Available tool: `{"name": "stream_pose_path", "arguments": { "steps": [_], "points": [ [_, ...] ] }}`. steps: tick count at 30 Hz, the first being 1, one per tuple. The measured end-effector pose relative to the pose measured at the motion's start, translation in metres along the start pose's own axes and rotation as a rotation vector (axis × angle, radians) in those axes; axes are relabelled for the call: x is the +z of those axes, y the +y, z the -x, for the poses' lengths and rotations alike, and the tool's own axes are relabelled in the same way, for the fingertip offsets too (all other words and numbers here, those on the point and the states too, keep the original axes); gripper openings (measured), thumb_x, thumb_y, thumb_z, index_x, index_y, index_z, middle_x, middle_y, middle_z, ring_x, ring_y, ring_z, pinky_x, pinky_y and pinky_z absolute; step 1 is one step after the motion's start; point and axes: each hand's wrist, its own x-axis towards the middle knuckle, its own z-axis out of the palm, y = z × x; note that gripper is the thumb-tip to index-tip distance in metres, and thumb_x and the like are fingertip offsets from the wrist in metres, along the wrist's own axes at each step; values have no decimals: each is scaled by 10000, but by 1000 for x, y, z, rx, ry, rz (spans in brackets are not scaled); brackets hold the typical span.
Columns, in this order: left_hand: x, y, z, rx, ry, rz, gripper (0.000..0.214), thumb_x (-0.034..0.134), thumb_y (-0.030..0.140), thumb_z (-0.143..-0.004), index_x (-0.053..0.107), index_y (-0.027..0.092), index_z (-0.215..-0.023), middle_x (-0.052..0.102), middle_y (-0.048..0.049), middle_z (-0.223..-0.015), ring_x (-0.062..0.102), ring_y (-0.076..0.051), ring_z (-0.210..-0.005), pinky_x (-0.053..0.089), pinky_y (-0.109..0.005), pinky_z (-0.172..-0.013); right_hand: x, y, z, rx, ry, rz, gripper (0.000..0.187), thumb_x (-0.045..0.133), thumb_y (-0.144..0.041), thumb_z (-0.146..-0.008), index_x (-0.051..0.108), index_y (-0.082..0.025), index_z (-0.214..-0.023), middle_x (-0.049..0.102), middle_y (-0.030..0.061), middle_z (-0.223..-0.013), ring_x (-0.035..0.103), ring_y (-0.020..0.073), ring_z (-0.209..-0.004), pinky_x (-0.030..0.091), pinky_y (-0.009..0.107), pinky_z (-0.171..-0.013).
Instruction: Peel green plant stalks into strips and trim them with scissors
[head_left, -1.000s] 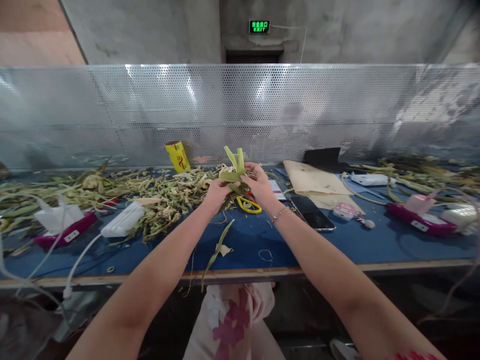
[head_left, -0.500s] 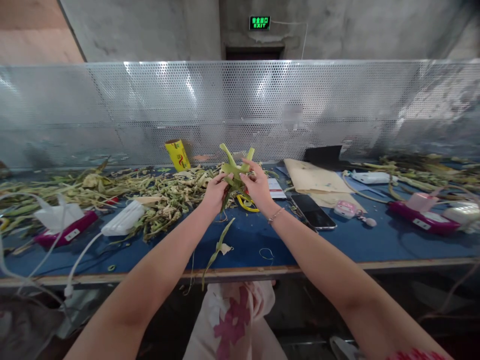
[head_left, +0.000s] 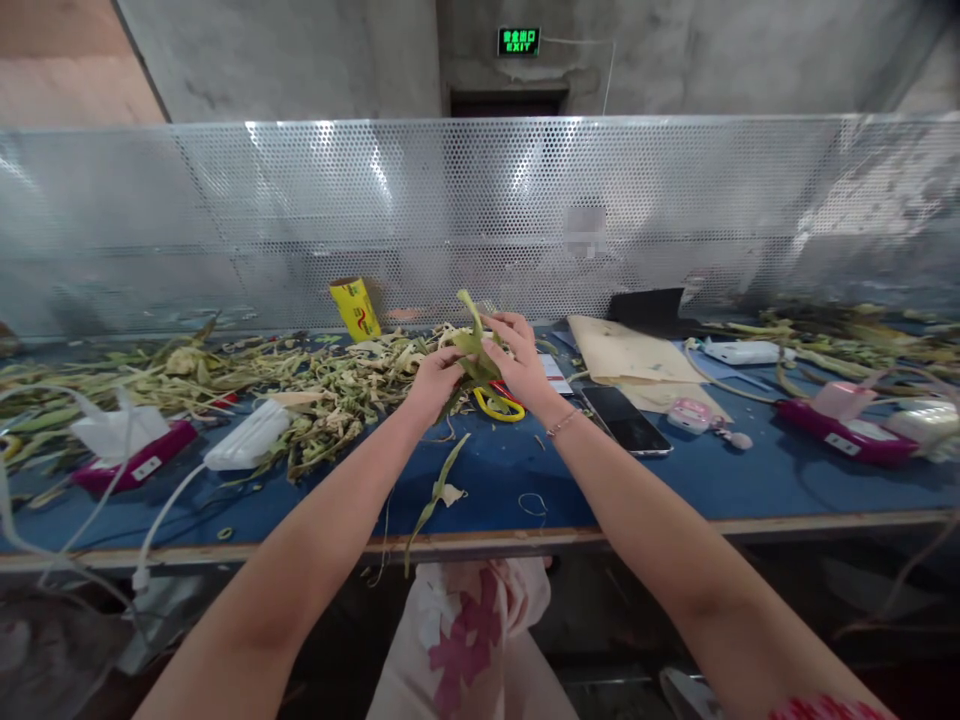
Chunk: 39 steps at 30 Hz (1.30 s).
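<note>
Both hands are together above the middle of the blue table. My left hand is closed on a green leafy plant piece, whose pale stem points up and away. My right hand curls round the other side of the same piece, its fingers over the leaf and partly hiding it. Beneath my right hand lie scissors with yellow handles. Closer to me, a long narrow leaf rests on the table near the front edge.
Dried leaf trimmings pile up at left, near a yellow box. A white power bank and purple power strip sit in front. At right are a phone, pink earphone case, brown paper and another purple strip.
My right hand has turned and closed further over the plant piece. Its right-hand stem, which stuck up before, no longer shows. My left hand keeps nearly the same place.
</note>
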Motion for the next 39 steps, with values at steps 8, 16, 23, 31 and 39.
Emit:
{"name": "stream_pose_path", "arguments": {
  "steps": [8,16,23,31,39],
  "points": [
    [1,4,4,-26,-59,-3,203,730,265,-515,630,123,-621,582,19,-545,512,-77,-517,432,-224,-583,2,-5,-1,205,-212,-398,365,393,-503,-806,632,-227,-794,593,13,-765,540,134,-764,432,292,-767],
    [-1,0,2,-60,-66,31,218,737,240,-503,637,127,-661,578,19,-547,496,-66,-498,387,-195,-506,-2,-4,0,255,-255,-492,231,598,-369,-683,460,-189,-638,450,-35,-663,397,70,-583,348,216,-557],
    [-2,-3,-1,-75,-58,-9,256,698,246,-525,653,139,-752,648,-10,-674,564,-104,-588,421,-213,-556,-1,5,-1,293,-193,-402,171,533,-348,-721,444,-202,-718,474,-34,-689,423,78,-589,365,228,-578],
    [-4,-5,-3,29,45,-151,103,632,163,-534,587,148,-625,563,37,-589,453,-65,-524,346,-191,-518,0,9,0,153,-96,-94,136,504,-309,-739,536,-199,-812,595,10,-780,526,125,-679,423,283,-684],
    [-7,7,-5,-22,95,-187,237,662,109,-483,487,151,-637,512,55,-551,455,-49,-468,373,-199,-501,-2,7,1,133,11,-39,142,503,-278,-738,577,-193,-823,626,39,-843,564,162,-778,437,313,-735]
  ]
}}
